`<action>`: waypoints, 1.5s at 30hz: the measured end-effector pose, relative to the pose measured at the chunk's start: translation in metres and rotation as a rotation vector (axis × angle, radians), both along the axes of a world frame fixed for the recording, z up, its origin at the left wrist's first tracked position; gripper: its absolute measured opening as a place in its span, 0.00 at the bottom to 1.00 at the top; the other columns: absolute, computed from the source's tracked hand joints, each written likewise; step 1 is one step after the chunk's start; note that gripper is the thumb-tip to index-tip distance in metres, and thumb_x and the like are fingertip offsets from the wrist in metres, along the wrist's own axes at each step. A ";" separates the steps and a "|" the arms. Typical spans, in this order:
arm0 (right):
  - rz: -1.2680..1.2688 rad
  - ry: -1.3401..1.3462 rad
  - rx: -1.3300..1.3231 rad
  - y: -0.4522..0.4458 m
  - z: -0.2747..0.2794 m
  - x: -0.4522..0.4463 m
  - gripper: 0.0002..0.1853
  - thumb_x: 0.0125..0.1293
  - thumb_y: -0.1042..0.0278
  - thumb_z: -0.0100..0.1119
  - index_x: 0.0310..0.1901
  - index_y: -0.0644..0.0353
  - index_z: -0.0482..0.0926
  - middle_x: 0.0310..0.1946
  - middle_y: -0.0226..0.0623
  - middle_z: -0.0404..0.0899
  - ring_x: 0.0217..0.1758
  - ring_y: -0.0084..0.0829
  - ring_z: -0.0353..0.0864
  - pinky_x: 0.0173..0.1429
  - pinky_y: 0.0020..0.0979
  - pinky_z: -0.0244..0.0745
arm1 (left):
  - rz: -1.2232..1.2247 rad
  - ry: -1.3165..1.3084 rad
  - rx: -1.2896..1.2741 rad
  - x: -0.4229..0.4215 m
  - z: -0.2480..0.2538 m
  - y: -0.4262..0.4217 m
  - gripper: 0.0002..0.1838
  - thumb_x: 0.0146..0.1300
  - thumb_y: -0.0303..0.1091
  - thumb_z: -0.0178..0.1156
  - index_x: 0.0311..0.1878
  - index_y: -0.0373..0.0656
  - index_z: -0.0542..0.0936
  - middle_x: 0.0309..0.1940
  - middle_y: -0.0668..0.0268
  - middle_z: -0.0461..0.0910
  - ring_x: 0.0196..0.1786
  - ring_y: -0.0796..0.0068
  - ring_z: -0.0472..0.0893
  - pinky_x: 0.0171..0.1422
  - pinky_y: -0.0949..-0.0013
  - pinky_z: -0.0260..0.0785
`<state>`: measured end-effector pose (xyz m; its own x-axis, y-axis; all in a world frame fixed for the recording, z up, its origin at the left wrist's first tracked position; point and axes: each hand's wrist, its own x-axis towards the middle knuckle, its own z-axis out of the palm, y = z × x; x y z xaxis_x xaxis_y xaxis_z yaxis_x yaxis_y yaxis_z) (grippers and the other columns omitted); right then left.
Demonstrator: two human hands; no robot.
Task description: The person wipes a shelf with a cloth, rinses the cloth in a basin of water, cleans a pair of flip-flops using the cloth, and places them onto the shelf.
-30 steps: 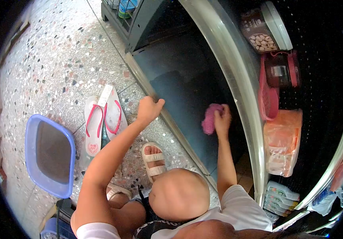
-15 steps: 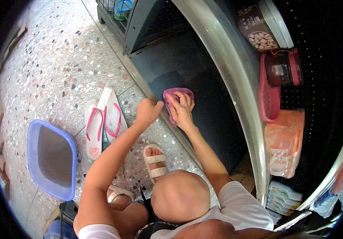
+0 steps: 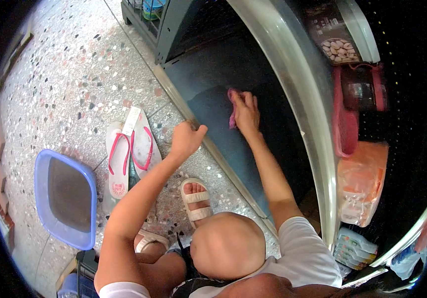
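Note:
On the dark bottom shelf panel (image 3: pixel 226 164), my right hand (image 3: pixel 247 113) is closed around a pinkish-purple cloth (image 3: pixel 232 110). The cloth stands bunched along the left side of the fingers, against the panel. My left hand (image 3: pixel 187 141) makes a loose fist beside the shelf's metal front edge (image 3: pixel 174 94), its thumb pointing toward the shelf. Its palm faces away, and no object shows in it. Dull, lighter streaks are visible on the panel between the two hands.
Pink-strapped flip-flops (image 3: pixel 119 171) and a blue basin of murky water (image 3: pixel 94 198) are on the speckled floor at left. A curved shelf rim (image 3: pixel 300 104) bounds the right. Beyond it are a pistachio tub (image 3: pixel 340 37), a pink basket (image 3: pixel 343 124) and an orange packet (image 3: pixel 362 181).
My right hand has slid the cloth right and slightly farther from me across the panel. The cloth, formerly spread under the fingers, is now seen narrow and edge-on. My left hand has barely moved.

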<state>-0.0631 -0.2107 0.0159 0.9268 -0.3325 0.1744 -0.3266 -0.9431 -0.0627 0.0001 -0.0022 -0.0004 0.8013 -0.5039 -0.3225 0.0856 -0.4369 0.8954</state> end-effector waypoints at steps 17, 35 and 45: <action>-0.681 -0.225 0.674 -0.072 0.036 0.048 0.20 0.73 0.57 0.43 0.60 0.57 0.72 0.54 0.48 0.71 0.44 0.34 0.79 0.37 0.37 0.78 | -0.012 0.034 0.027 0.000 0.010 0.001 0.23 0.53 0.43 0.61 0.28 0.24 0.77 0.23 0.39 0.77 0.33 0.42 0.82 0.40 0.52 0.73; -0.428 0.175 0.034 -0.111 0.006 -0.064 0.19 0.65 0.60 0.57 0.55 0.58 0.76 0.46 0.50 0.78 0.53 0.51 0.76 0.56 0.44 0.72 | -0.024 -0.032 0.061 -0.002 -0.009 -0.004 0.25 0.53 0.45 0.61 0.27 0.23 0.79 0.24 0.37 0.78 0.32 0.42 0.81 0.42 0.52 0.74; 0.242 -0.111 0.206 0.056 0.013 0.010 0.22 0.55 0.75 0.60 0.53 0.52 0.76 0.46 0.37 0.74 0.49 0.42 0.73 0.51 0.41 0.73 | 0.016 -0.065 -0.081 -0.003 -0.008 -0.002 0.23 0.52 0.44 0.62 0.26 0.25 0.79 0.23 0.40 0.78 0.30 0.43 0.81 0.39 0.52 0.74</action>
<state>-0.0530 -0.1543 0.0293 0.9623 -0.1437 0.2310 -0.0750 -0.9563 -0.2825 -0.0033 -0.0037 -0.0083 0.8276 -0.5129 -0.2281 0.0327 -0.3616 0.9318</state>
